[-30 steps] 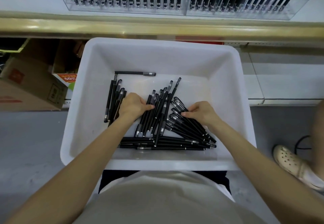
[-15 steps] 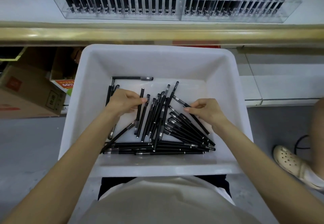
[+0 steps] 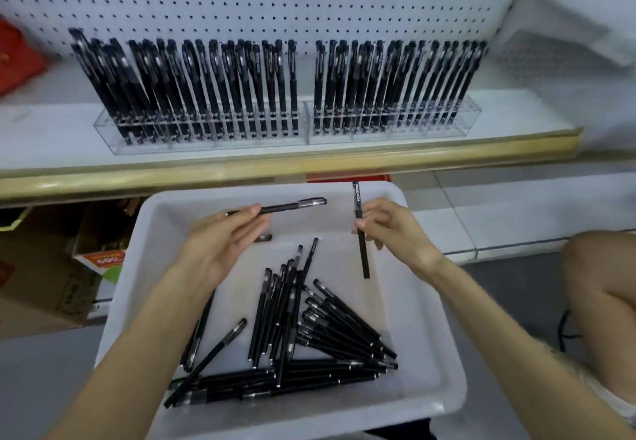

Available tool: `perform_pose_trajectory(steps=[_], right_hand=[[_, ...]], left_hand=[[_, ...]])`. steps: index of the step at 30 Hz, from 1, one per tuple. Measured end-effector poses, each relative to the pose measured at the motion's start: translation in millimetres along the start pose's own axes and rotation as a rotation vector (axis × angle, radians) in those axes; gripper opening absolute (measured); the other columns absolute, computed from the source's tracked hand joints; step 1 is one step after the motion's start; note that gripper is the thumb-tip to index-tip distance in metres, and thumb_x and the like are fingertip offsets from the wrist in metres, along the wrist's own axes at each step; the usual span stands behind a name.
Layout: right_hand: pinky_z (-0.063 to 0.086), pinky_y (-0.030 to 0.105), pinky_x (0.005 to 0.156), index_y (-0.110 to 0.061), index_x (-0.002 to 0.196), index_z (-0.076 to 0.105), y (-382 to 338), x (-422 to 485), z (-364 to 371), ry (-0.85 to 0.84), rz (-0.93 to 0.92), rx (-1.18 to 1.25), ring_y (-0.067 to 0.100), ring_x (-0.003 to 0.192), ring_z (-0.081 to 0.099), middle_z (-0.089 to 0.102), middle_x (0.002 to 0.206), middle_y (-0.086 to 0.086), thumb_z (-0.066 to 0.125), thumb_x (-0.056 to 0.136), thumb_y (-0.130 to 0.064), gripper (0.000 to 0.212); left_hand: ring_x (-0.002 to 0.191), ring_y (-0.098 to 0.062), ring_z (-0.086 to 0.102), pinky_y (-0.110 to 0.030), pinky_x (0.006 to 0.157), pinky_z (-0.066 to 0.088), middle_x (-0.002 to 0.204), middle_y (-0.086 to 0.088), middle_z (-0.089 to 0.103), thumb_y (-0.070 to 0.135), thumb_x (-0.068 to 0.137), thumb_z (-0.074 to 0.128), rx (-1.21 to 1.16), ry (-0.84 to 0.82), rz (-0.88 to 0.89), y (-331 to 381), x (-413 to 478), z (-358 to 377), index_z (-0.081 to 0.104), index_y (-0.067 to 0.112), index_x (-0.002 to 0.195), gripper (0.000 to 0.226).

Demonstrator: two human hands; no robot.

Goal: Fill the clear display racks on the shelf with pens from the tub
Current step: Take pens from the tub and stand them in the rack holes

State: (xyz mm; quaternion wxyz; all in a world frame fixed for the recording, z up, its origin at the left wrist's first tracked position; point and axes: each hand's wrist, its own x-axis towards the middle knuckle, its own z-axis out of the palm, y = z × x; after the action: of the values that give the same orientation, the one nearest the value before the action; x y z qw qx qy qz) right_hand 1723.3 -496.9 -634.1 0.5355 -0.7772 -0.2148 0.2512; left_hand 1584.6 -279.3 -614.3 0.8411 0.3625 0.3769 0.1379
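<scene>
On the white metal shelf (image 3: 51, 123) clear acrylic display racks (image 3: 213, 142) look nearly full, white plastic tub (image 3: 426, 319) below has a pile of loose black pens (image 3: 330, 329) to go, left hand (image 3: 220, 243) pinching a sideways pen (image 3: 292, 205), right hand (image 3: 395, 233) pinching an upright pen (image 3: 362, 250).

Matt black plastic pens (image 3: 275, 383) fill a smooth white plastic tub (image 3: 426, 302), while the racks (image 3: 213, 145) are clear glossy plastic.

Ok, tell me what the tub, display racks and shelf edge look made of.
Tub: likely white plastic, smooth, moulded rounded corners. Display racks: clear acrylic or similar, see-through with bright edges. Shelf edge: glossy gold strip, metal or plastic unclear.
</scene>
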Motion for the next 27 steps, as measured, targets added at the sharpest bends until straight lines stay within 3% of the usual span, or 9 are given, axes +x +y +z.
perform_pose_trajectory(steps=[4,7,10,13,16,19,23,27], right_hand=[[0.054,0.028,0.063,-0.017,0.124,0.046,-12,8,-18,-0.050,-0.060,0.077,0.015,0.077,0.068,0.072,0.076,0.005,0.063,0.089,-0.003,0.042],[0.059,0.040,0.071,-0.025,0.138,0.036,-18,12,-29,-0.067,-0.091,0.132,0.028,0.085,0.071,0.069,0.086,0.017,0.064,0.087,0.001,0.064],[0.058,0.044,0.077,-0.033,0.142,0.033,-24,16,-38,-0.067,-0.094,0.173,0.033,0.088,0.071,0.065,0.091,0.020,0.063,0.086,0.005,0.074],[0.058,0.041,0.076,-0.030,0.140,0.039,-26,23,-46,-0.027,-0.121,0.199,0.033,0.087,0.071,0.063,0.084,0.016,0.066,0.084,0.002,0.069],[0.058,0.034,0.069,-0.022,0.134,0.047,-29,29,-55,0.044,-0.175,0.206,0.034,0.082,0.071,0.066,0.079,0.010,0.066,0.085,0.000,0.057],[0.058,0.031,0.066,-0.019,0.127,0.054,-38,35,-67,0.113,-0.213,0.195,0.027,0.081,0.072,0.072,0.089,0.004,0.069,0.083,-0.001,0.050],[0.058,0.030,0.069,-0.019,0.120,0.059,-63,50,-93,0.204,-0.283,0.136,0.027,0.081,0.072,0.072,0.090,0.004,0.075,0.073,-0.009,0.051],[0.058,0.029,0.069,-0.017,0.118,0.059,-90,68,-122,0.360,-0.400,0.061,0.021,0.072,0.068,0.066,0.081,0.004,0.078,0.072,-0.014,0.050]], left_hand=[[0.079,-0.026,0.072,-0.029,0.061,0.060,0.098,-0.023,0.068,-0.007,0.079,0.061,-0.318,0.014,-0.205,-12,3,14,0.063,-0.008,0.095,0.016],[0.093,-0.028,0.070,-0.029,0.059,0.060,0.104,-0.025,0.067,-0.006,0.078,0.062,-0.372,-0.020,-0.299,-16,4,26,0.063,-0.010,0.101,0.023],[0.103,-0.027,0.067,-0.031,0.063,0.060,0.109,-0.026,0.066,-0.006,0.075,0.065,-0.389,-0.063,-0.350,-20,4,38,0.062,-0.011,0.108,0.034],[0.094,-0.023,0.070,-0.028,0.061,0.060,0.104,-0.023,0.069,-0.002,0.068,0.068,-0.379,-0.113,-0.411,-20,2,49,0.068,-0.011,0.094,0.027],[0.065,-0.009,0.067,-0.020,0.053,0.057,0.086,-0.009,0.072,0.010,0.068,0.074,-0.244,-0.149,-0.447,-20,0,63,0.074,-0.002,0.077,0.015],[0.049,-0.001,0.056,-0.016,0.049,0.053,0.070,0.003,0.068,0.023,0.072,0.074,-0.078,-0.202,-0.426,-17,1,78,0.076,0.007,0.089,0.023],[0.052,-0.001,0.059,-0.018,0.054,0.055,0.069,0.006,0.065,0.023,0.077,0.069,-0.022,-0.330,-0.352,-5,9,97,0.071,0.007,0.106,0.033],[0.069,-0.008,0.068,-0.021,0.067,0.058,0.088,-0.004,0.073,0.015,0.085,0.059,0.185,-0.511,-0.182,6,9,116,0.069,0.007,0.107,0.026]])
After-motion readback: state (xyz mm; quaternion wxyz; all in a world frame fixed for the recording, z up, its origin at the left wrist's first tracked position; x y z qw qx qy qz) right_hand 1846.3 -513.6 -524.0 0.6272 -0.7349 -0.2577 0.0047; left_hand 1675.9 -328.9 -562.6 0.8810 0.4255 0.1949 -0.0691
